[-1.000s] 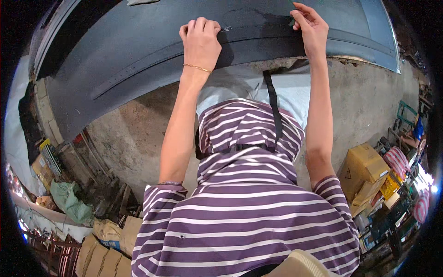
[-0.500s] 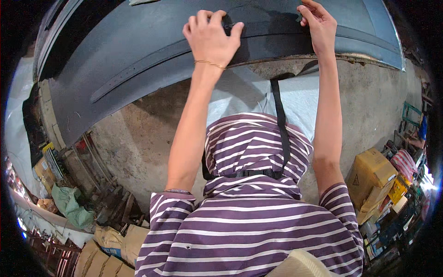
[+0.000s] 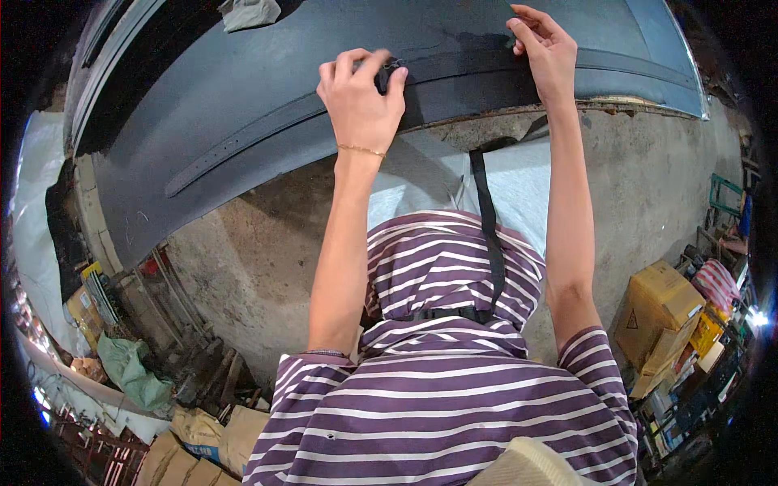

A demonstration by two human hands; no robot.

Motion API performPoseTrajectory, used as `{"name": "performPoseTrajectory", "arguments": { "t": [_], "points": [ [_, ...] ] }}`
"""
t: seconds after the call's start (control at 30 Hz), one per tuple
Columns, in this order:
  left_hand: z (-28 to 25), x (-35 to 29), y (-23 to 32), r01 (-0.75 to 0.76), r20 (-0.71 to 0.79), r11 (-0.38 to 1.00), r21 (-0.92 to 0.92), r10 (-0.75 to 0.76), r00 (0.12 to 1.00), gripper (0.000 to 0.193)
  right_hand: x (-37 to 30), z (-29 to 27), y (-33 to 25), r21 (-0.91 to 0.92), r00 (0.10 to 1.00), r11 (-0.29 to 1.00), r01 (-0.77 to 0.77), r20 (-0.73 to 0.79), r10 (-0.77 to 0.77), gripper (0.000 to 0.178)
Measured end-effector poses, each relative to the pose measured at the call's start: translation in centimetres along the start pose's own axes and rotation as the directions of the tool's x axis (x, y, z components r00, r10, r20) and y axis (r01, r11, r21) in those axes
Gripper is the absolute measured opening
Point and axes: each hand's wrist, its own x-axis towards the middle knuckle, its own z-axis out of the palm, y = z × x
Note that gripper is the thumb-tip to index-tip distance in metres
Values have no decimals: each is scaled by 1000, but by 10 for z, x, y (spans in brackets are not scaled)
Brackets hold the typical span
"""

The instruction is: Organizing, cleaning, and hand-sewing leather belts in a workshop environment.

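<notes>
My left hand (image 3: 361, 89) is over the dark work surface (image 3: 267, 69), its fingers and thumb curled round a small black object (image 3: 391, 74) with a glint of thin metal. Blur and the fingers hide its exact kind. To the right, my right hand (image 3: 545, 49) is raised with thumb and fingers pinched together; a tiny dark greenish tip (image 3: 512, 10) shows at them, too small to name. A long dark strap (image 3: 267, 134) with a row of small holes near its left end runs across the surface below both hands.
A crumpled pale bag (image 3: 250, 13) lies at the surface's far left. A cardboard box (image 3: 656, 312) stands on the floor at right, beside piled clutter. At left are a green sack (image 3: 134, 373) and brown paper sacks (image 3: 194, 433).
My left hand has moved down and slightly left, its thumb drawing nearer the fingers round the black object. My right hand has shifted slightly left. More of the pale bag shows.
</notes>
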Motion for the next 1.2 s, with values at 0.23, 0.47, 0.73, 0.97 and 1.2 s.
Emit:
{"name": "performPoseTrajectory", "arguments": {
  "t": [0.23, 0.47, 0.73, 0.97, 1.2],
  "points": [
    [14, 8, -5, 78, 134, 994, 72, -88, 987, 12, 0, -1, 2, -10, 999, 999, 32, 28, -32, 24],
    [17, 24, -10, 81, 218, 990, 114, -105, 970, 17, 1, -1, 2, 35, 999, 999, 41, 6, -41, 23],
    [9, 26, -29, 254, 137, 936, -243, -226, 964, 19, 0, -2, 7, 27, 1000, 1000, 7, 22, -8, 21],
    [3, 26, -28, -79, 194, 991, -106, 99, 976, 11, 6, -11, 25, 83, 993, 992, 92, 60, -97, 28],
    [6, 39, -23, -371, 338, 919, 133, 310, 889, 3, 6, -12, 26, 78, 990, 991, 111, 77, -117, 28]
  ]
}}
